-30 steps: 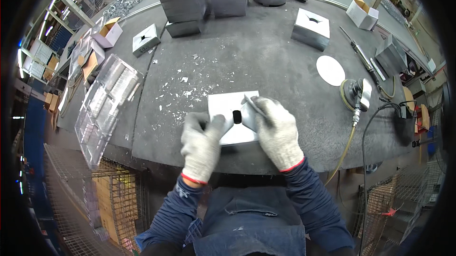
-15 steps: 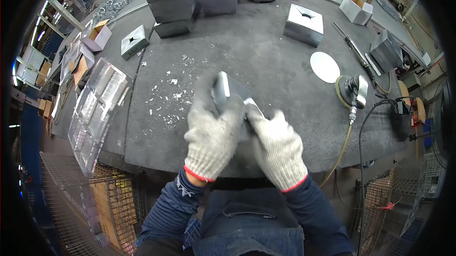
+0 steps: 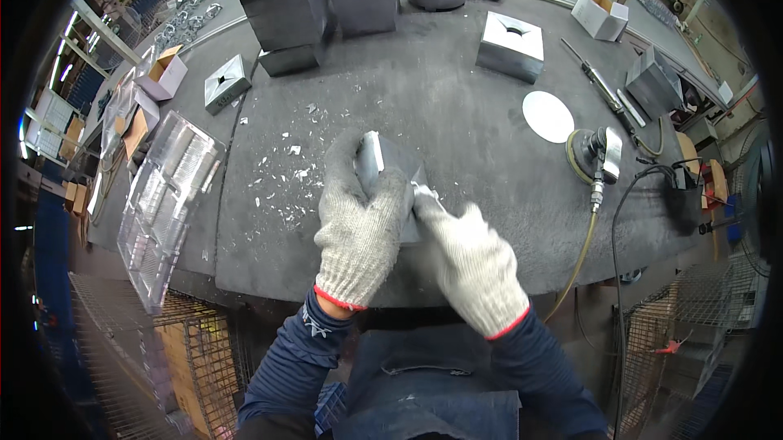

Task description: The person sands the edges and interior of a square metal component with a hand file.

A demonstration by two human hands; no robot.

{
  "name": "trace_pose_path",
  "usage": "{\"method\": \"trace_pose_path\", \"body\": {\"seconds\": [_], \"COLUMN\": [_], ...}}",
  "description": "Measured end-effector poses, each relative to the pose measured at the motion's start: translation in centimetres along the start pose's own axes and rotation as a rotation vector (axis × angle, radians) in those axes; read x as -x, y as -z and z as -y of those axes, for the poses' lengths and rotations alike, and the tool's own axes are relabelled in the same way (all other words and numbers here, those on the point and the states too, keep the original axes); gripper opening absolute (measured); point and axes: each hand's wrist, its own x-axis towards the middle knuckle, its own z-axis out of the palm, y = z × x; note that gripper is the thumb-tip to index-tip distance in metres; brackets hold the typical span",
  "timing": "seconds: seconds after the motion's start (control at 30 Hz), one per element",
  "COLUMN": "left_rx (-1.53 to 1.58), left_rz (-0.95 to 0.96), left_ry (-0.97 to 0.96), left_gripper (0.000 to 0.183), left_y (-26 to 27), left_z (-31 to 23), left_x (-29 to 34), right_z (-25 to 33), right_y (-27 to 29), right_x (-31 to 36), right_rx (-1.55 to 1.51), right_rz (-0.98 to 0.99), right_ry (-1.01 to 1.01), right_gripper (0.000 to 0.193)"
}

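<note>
I stood close by and looked from the left. A clear plastic tray (image 3: 170, 207) leaned at the edge of the table (image 3: 269, 265), and a small metal box (image 3: 227, 85) lay farther back, perhaps put aside to leave working room. White scraps (image 3: 295, 175) were scattered next to it.

The left hand (image 3: 359, 216), gloved, held a grey box (image 3: 394, 156) tilted over the near middle of the table. Its fingers went around the far side and its thumb pressed the near face, I think so that the box could not turn. The right hand (image 3: 475, 256) was at the right corner of this box, its fingers bent close together; whether they pinched something, I could not tell.

More to the right were a white disc (image 3: 548, 117) and a sander (image 3: 594, 154) with its hose (image 3: 583, 265), probably laid there for easy reach.
</note>
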Motion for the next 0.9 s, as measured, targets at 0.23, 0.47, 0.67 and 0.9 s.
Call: {"method": "trace_pose_path", "body": {"seconds": [0.23,0.47,0.67,0.9], "left_rx": [-0.065,-0.099,-0.071,0.413], "left_rz": [-0.089,-0.059,-0.06,-0.069], "left_ry": [-0.031,0.057,0.031,0.212], "left_gripper": [0.073,0.069,0.076,0.081], "left_y": [0.0,1.6,1.4,2.9], "left_z": [1.2,0.2,0.5,3.7], "left_x": [-0.5,-0.2,0.3,0.2], "right_z": [0.1,0.2,-1.3,-2.0], "right_y": [-1.5,0.1,-0.8,-1.9], "right_x": [1.6,-0.1,-2.4,-0.5], "right_rx": [-0.33,-0.082,0.038,-0.693], "right_rz": [-0.139,-0.037,-0.137,-0.285], "right_ry": [-0.025,0.032,0.098,-0.105], "right_gripper": [0.052,0.054,0.061,0.05]}}
